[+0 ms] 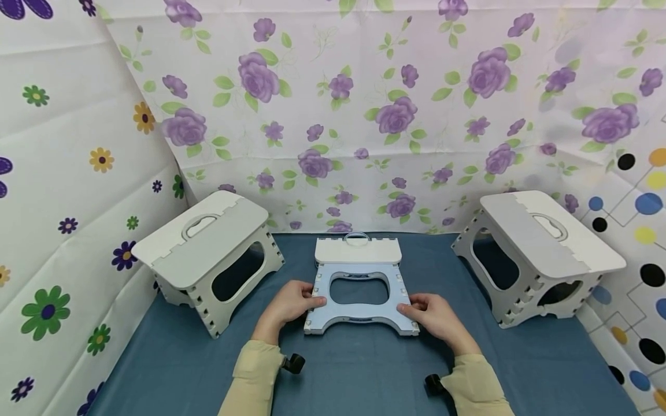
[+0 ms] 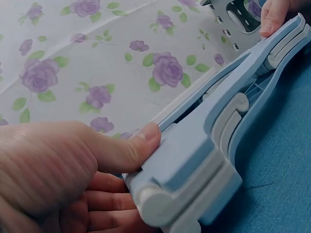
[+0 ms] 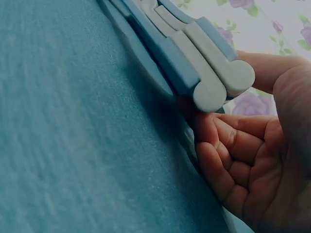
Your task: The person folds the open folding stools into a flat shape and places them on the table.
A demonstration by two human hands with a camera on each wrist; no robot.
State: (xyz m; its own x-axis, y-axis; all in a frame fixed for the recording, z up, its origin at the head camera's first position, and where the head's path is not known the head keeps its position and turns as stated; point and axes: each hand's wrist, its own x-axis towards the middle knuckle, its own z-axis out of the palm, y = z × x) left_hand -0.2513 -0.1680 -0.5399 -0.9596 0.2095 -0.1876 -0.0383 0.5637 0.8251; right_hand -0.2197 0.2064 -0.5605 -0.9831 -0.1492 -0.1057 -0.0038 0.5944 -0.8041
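Note:
A folded step stool (image 1: 359,314), light blue and white with a large opening in its middle, lies in front of me on the blue cloth. My left hand (image 1: 293,301) grips its left side, thumb on top and fingers curled beneath, as the left wrist view shows. On the opposite side my right hand (image 1: 433,313) pinches the stool near its lower corner, with the thumb above and the fingers tucked under the edge. A small carry handle (image 1: 357,236) sticks out at the stool's far end. In the right wrist view, white rounded hinge ends (image 3: 210,94) show at the corner.
An unfolded white-and-grey step stool (image 1: 200,254) stands to the left, and a similar unfolded stool (image 1: 541,242) to the right. Behind them hangs a flowered curtain (image 1: 333,115). The blue cloth (image 1: 359,375) covers the table.

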